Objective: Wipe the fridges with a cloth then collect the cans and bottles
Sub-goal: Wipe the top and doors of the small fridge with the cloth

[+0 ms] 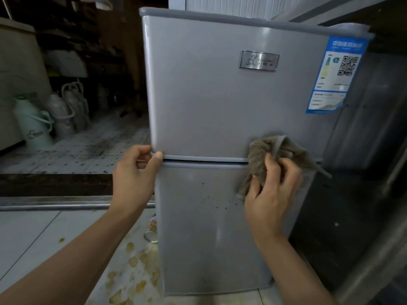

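**Fridge front: cloth at the door seam, left hand on the upper door corner**

A small silver two-door fridge (220,111) stands upright on a pale tiled floor (33,234). All positions below are given relative to this fridge.

The right hand (269,194) is closed around a crumpled brown-grey cloth (275,150), pressing it against the fridge front at the right end of the seam between the upper and lower doors. The cloth overlaps both doors.

The left hand (134,172) pinches the lower left corner of the upper door, thumb on the front face at the seam, fingers curled behind the edge. Both doors appear shut.

Dark specks (211,199) mark the lower door just below the seam, left of the cloth. A metal badge (258,60) sits high on the upper door; a blue label with a QR code (334,73) occupies its upper right corner.

On the floor at the fridge's lower left lie yellowish stains (136,271) and a round glass object (150,236) touching or just beside the cabinet. Pale flasks (44,119) stand well to the left in the dim background.
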Demonstrator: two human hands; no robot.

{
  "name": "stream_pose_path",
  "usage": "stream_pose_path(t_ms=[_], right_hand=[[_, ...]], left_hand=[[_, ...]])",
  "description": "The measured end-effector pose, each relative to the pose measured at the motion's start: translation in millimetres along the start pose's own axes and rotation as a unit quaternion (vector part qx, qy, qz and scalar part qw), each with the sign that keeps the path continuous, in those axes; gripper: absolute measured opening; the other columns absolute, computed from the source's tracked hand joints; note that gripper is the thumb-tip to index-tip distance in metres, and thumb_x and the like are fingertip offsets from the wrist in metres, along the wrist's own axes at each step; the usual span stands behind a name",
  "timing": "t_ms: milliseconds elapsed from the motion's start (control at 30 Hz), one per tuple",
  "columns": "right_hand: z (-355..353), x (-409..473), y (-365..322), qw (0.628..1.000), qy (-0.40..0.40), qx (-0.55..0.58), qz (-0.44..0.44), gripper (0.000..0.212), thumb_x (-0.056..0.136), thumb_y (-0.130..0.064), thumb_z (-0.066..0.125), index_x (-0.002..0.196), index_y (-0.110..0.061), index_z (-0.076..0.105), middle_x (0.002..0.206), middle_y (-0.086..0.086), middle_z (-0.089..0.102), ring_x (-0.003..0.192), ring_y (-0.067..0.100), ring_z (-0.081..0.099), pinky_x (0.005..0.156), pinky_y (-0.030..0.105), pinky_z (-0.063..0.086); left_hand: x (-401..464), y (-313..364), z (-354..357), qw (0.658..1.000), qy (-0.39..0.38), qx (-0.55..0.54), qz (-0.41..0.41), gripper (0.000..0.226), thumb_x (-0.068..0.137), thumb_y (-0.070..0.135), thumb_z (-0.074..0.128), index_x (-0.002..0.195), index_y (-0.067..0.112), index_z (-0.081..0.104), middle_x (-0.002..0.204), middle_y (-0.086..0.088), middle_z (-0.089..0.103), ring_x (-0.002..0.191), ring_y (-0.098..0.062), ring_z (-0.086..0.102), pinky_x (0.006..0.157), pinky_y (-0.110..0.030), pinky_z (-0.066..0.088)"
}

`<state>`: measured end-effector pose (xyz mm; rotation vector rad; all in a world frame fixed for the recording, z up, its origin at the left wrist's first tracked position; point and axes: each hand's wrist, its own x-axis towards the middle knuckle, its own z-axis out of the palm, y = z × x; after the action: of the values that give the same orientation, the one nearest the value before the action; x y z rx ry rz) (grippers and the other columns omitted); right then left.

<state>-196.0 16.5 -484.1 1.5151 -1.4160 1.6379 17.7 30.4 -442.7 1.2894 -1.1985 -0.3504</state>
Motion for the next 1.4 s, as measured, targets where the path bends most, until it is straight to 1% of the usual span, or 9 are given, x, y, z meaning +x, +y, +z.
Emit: stream_pose_path(t_ms=[167,333,467,567,767,867,1033,1267,1400], right_hand=[[29,-17,-60,0.990,-0.024,0.006,-0.137,0.025,0.084,0.002,0.064,0.107,-0.008,0.069,0.114,0.014,0.042,0.081,0.032,0.047,0.071,0.040,0.046],[24,0,-46,0.956,-0.078,-0.032,-0.280,0.031,0.089,-0.008,0.055,0.117,-0.021,0.060,0.118,0.009,0.043,0.084,0.030,0.045,0.069,0.041,0.038],[2,5,-5,0.973,-0.063,-0.072,-0.211,0.037,0.086,-0.004,0.059,0.119,-0.018,0.049,0.119,0.013,0.040,0.092,0.035,0.048,0.074,0.047,0.044],[12,-1,-30,0.987,-0.035,-0.044,-0.152,0.028,0.085,-0.002,0.064,0.112,-0.010,0.059,0.115,0.015,0.040,0.089,0.036,0.048,0.075,0.046,0.046],[41,-16,-85,0.965,-0.089,-0.027,-0.245,0.035,0.085,-0.009,0.063,0.119,-0.016,0.058,0.118,0.013,0.039,0.092,0.031,0.046,0.083,0.039,0.038],[27,-9,-49,0.949,-0.092,-0.068,-0.294,0.047,0.086,-0.011,0.063,0.129,-0.022,0.050,0.121,0.011,0.040,0.096,0.033,0.052,0.089,0.043,0.040],[30,-13,-51,0.968,-0.046,-0.085,-0.233,0.039,0.088,-0.005,0.058,0.124,-0.018,0.047,0.118,0.016,0.035,0.091,0.035,0.042,0.082,0.046,0.036],[62,-7,-105,0.914,-0.085,-0.055,-0.392,0.032,0.084,-0.014,0.056,0.115,-0.018,0.064,0.128,0.007,0.036,0.103,0.031,0.039,0.092,0.048,0.038],[73,-14,-94,0.860,-0.125,-0.050,-0.492,0.031,0.080,-0.016,0.055,0.108,-0.009,0.065,0.129,0.007,0.058,0.107,0.036,0.046,0.100,0.055,0.029]], left_hand=[[0,3,-2,1.000,-0.008,-0.024,-0.010,0.015,0.087,0.028,0.060,0.097,0.017,0.062,0.085,0.000,0.064,0.082,-0.018,0.062,0.081,-0.046,0.054],[4,2,-11,0.997,-0.048,-0.045,-0.027,0.015,0.089,0.024,0.057,0.101,0.020,0.066,0.092,0.003,0.068,0.089,-0.015,0.064,0.085,-0.045,0.053],[5,1,-12,0.997,-0.049,-0.048,-0.029,0.017,0.090,0.024,0.056,0.104,0.022,0.066,0.094,0.006,0.067,0.089,-0.009,0.062,0.085,-0.041,0.054],[5,0,-11,0.997,-0.048,-0.048,-0.027,0.022,0.090,0.026,0.055,0.109,0.019,0.066,0.099,0.002,0.066,0.092,-0.012,0.062,0.086,-0.041,0.053],[5,-1,-25,0.981,-0.110,-0.144,-0.071,0.028,0.099,0.025,0.038,0.116,0.027,0.060,0.099,0.002,0.066,0.081,-0.001,0.065,0.062,-0.018,0.052],[2,-10,-39,0.979,-0.126,-0.140,-0.081,0.033,0.100,0.031,0.033,0.130,0.031,0.047,0.102,0.007,0.067,0.092,-0.004,0.064,0.073,-0.026,0.049],[-2,-26,-45,0.985,-0.103,-0.116,-0.078,0.026,0.100,0.031,0.033,0.112,0.037,0.055,0.103,0.013,0.065,0.095,0.000,0.060,0.076,-0.020,0.041],[-8,-49,-48,0.991,-0.051,-0.092,-0.086,0.026,0.099,0.025,0.036,0.116,0.025,0.056,0.102,0.014,0.062,0.094,0.005,0.056,0.076,-0.017,0.040],[-8,-60,-49,0.990,-0.045,-0.093,-0.096,0.022,0.099,0.023,0.039,0.112,0.027,0.055,0.106,0.010,0.062,0.102,-0.005,0.057,0.091,-0.026,0.044]])
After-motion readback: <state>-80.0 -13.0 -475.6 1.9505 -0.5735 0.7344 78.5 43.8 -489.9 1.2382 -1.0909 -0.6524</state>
